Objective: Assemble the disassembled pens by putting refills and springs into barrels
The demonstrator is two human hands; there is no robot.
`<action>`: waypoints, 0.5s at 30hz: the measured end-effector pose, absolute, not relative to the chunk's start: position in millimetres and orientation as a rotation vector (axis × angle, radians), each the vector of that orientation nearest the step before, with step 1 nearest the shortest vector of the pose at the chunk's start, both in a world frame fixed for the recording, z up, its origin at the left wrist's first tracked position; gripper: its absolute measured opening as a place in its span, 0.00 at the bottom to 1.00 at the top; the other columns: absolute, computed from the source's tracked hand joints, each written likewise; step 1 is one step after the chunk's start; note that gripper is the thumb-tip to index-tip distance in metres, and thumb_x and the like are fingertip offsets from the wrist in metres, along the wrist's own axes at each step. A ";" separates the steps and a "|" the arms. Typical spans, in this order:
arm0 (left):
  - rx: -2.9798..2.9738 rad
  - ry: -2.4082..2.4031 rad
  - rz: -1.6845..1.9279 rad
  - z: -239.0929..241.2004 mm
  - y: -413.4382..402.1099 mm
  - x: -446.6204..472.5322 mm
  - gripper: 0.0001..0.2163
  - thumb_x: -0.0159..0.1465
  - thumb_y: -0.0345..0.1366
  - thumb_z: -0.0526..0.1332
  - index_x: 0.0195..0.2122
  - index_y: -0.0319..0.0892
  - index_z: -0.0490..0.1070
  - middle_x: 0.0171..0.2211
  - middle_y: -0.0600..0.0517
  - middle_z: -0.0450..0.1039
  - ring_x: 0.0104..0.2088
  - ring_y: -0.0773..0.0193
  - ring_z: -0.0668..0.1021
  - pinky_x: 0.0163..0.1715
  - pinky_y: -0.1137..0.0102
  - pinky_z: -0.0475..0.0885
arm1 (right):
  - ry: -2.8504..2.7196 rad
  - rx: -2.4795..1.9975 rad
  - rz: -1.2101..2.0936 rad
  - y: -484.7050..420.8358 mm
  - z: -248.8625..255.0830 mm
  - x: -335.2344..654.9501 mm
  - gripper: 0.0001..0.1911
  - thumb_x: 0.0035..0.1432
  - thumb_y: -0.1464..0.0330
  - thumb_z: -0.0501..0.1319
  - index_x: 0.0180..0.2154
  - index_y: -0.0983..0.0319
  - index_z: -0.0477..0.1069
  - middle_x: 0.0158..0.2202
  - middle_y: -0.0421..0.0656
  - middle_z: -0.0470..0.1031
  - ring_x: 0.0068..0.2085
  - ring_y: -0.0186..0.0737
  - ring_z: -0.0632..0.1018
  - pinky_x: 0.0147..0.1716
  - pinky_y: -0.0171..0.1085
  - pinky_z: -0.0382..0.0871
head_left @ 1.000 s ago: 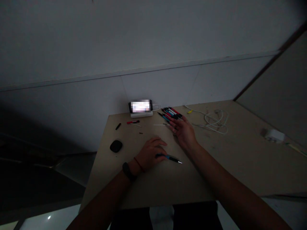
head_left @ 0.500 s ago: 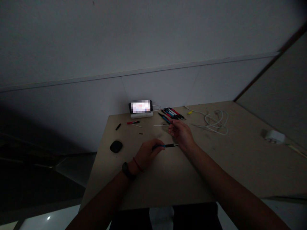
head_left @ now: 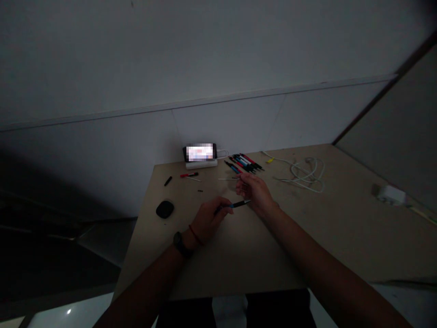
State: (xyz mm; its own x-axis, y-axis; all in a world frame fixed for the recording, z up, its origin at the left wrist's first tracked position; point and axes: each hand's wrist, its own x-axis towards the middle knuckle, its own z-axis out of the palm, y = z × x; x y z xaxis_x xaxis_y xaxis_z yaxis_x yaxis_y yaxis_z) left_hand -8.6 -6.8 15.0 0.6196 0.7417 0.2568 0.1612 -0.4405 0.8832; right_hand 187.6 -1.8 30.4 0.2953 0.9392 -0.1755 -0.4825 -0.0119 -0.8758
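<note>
My left grip point(head_left: 211, 217) clamps a slim blue-and-black pen point(head_left: 240, 203) over the pale bench point(head_left: 225, 269), its silvery tip point(head_left: 247, 201) close to my right grip point(head_left: 255, 191), curled on something or nothing, I cannot tell, as slender pens point(head_left: 245, 162), a rounded black object point(head_left: 165, 209) and looped white cable point(head_left: 292, 180) lie around.

Your left hand point(head_left: 212, 216) is holding a closed pinch, while your right hand point(head_left: 256, 191) is sitting half-curled just beside it. Your left forearm point(head_left: 146, 275) and right forearm point(head_left: 317, 255) are slanting inward.
</note>
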 end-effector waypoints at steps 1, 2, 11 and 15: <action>1.931 0.717 0.819 15.2 -7.0 -8.7 0.13 0.71 0.44 0.57 0.41 0.41 0.76 0.31 0.51 0.76 0.26 0.67 0.73 0.31 0.71 0.67 | -0.562 -1.047 1.225 -2.0 30.4 187.3 0.14 0.47 0.60 0.73 0.33 0.62 0.78 0.22 0.40 0.76 0.22 0.35 0.74 0.21 0.33 0.69; 1.922 0.719 0.824 15.4 -7.1 -8.7 0.13 0.71 0.44 0.56 0.41 0.41 0.76 0.30 0.51 0.76 0.26 0.67 0.73 0.30 0.71 0.67 | -0.566 -1.046 1.227 -2.3 30.5 187.0 0.14 0.47 0.60 0.73 0.33 0.62 0.78 0.22 0.40 0.76 0.23 0.35 0.74 0.22 0.33 0.69; 1.795 0.761 0.904 11.4 -5.9 -7.7 0.13 0.71 0.44 0.57 0.42 0.41 0.74 0.31 0.50 0.78 0.22 0.69 0.71 0.26 0.73 0.66 | -0.615 -1.018 1.236 -1.7 26.9 186.4 0.14 0.46 0.60 0.73 0.33 0.62 0.79 0.23 0.41 0.76 0.22 0.35 0.74 0.21 0.33 0.68; 1.707 0.792 0.968 11.1 -6.4 -6.8 0.14 0.72 0.46 0.55 0.45 0.41 0.71 0.32 0.50 0.79 0.19 0.72 0.68 0.23 0.74 0.64 | -0.609 -1.014 1.271 -2.4 28.0 186.1 0.15 0.45 0.59 0.74 0.33 0.62 0.79 0.23 0.41 0.77 0.22 0.34 0.74 0.21 0.33 0.68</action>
State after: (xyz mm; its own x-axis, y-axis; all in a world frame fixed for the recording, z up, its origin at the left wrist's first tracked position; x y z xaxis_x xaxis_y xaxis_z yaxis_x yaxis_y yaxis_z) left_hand -6.8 -6.4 11.1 0.4697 0.8494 0.2405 0.0672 -0.3060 0.9497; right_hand 186.1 -2.4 28.0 0.2322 0.9607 -0.1520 -0.4837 -0.0216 -0.8750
